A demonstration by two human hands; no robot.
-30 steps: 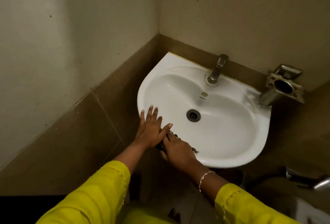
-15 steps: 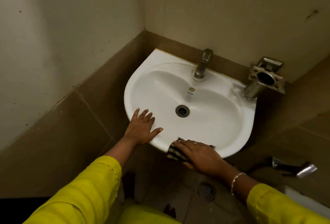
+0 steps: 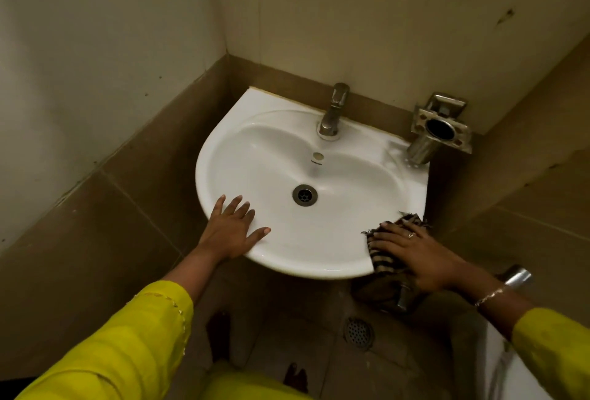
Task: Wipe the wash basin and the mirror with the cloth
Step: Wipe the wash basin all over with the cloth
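A white wash basin (image 3: 351, 176) is fixed in the corner of the tiled walls, with a round drain (image 3: 304, 195) at its bottom. My left hand (image 3: 231, 229) lies flat on the basin's front left rim, fingers spread, holding nothing. My right hand (image 3: 415, 256) presses a dark striped cloth (image 3: 384, 260) against the front right rim; part of the cloth hangs below the edge. No mirror is in view.
A metal tap (image 3: 333, 110) stands at the basin's back. A steel wall holder (image 3: 439, 131) sticks out at the back right. A floor drain (image 3: 359, 332) lies under the basin. A metal fitting (image 3: 517, 275) and a white fixture (image 3: 510, 377) are at the right.
My right hand has slid the cloth along the front rim from the left side, next to my left hand, to the right side. My left hand has stayed on the left rim.
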